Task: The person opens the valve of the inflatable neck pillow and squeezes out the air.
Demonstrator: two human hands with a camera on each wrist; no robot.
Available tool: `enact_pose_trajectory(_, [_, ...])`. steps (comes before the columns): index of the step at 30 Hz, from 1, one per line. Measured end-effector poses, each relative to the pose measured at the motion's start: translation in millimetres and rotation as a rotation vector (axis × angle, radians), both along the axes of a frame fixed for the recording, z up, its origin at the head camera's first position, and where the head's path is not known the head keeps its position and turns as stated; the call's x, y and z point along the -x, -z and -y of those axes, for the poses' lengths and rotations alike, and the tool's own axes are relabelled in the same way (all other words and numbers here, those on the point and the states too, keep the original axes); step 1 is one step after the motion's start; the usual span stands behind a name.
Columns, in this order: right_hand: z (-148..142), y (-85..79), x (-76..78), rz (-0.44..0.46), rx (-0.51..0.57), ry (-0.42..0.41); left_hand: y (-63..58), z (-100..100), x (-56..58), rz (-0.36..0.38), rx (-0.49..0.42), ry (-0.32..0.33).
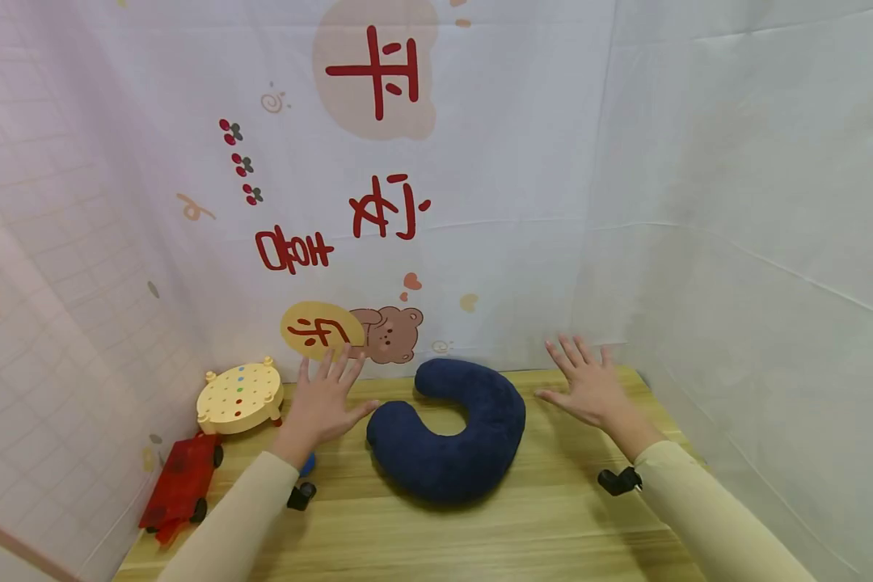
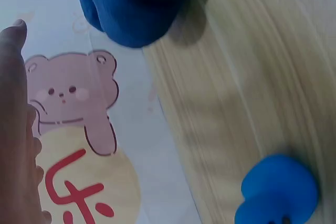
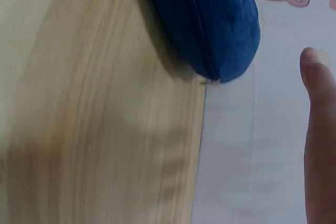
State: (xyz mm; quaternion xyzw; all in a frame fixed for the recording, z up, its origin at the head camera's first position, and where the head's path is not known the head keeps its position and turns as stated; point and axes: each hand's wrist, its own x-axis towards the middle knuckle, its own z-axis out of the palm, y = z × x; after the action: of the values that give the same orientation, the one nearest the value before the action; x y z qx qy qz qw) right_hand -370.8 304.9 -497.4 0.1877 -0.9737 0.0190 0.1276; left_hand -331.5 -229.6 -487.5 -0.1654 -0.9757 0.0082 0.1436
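A navy blue U-shaped neck pillow (image 1: 473, 444) lies on the wooden table, its opening toward the upper left. My left hand (image 1: 325, 408) is held out just left of the pillow, fingers spread and straight, holding nothing. On the other side, my right hand (image 1: 588, 388) is spread the same way, apart from the pillow and holding nothing. In the left wrist view, part of the pillow (image 2: 139, 9) shows at the top. The right wrist view shows a seam and a small zipper pull on the pillow (image 3: 210, 24).
A pale yellow round pegboard (image 1: 240, 400) with short legs stands at the back left. Nearer sits a red toy car (image 1: 182, 485). A blue object (image 2: 281, 190) lies beneath my left wrist, partly hidden in the head view. Printed white cloth (image 1: 509, 267) hangs behind the table (image 1: 422, 541).
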Motion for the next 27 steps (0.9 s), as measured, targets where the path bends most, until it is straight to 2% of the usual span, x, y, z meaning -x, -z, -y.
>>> enact_pose_trajectory(6, [15.0, 2.7, -10.3, -0.006, 0.051, -0.089, 5.7, -12.2, -7.0, -0.007, -0.005, 0.042])
enact_pose_trajectory(14, [30.3, 15.2, -20.9, 0.055, 0.101, -0.242, 10.6, -31.7, -20.6, 0.059, -0.021, 0.101])
enact_pose_trajectory(21, [45.7, 28.8, -24.5, 0.103, 0.169, -0.455, 23.6, -52.8, -31.5, 0.188, -0.127, 0.195])
enact_pose_trajectory(27, [58.0, 36.8, -28.8, 0.121, 0.194, -0.532, 31.5, -72.8, -40.8, 0.213, -0.198, 0.283])
